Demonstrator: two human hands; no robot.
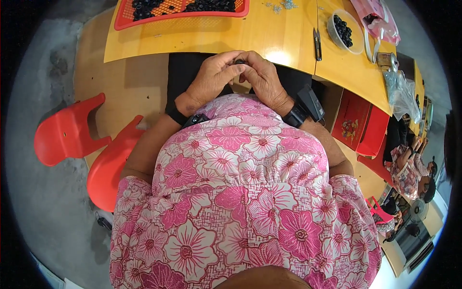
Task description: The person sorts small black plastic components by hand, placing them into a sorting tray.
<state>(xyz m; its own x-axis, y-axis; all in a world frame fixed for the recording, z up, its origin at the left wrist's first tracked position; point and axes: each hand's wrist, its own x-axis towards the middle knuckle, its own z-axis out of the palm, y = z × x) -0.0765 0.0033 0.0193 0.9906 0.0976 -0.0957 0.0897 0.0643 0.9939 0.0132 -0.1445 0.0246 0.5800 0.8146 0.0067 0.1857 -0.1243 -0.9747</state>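
Both hands meet over my lap, just in front of the near table edge. A small black round part [239, 61] is pinched between them, mostly hidden by the fingers. My left hand [211, 79] is closed, its thumb pointing in toward the part. On the other side, my right hand [263, 79] is closed too, with curled fingers and its thumb against the part. Beyond the hands, a red plastic basket [192, 15] on the table holds many similar black parts. At the right, a clear plastic bowl [359, 46] contains more of them.
The yellow table [284, 43] spans the front. Black-handled snips [317, 44] lie near the bowl. Small clear bits [288, 4] are scattered at the far edge. A pink bag [375, 19] and a plastic bag [404, 94] sit right. Red chairs [62, 135] stand left; people are far right.
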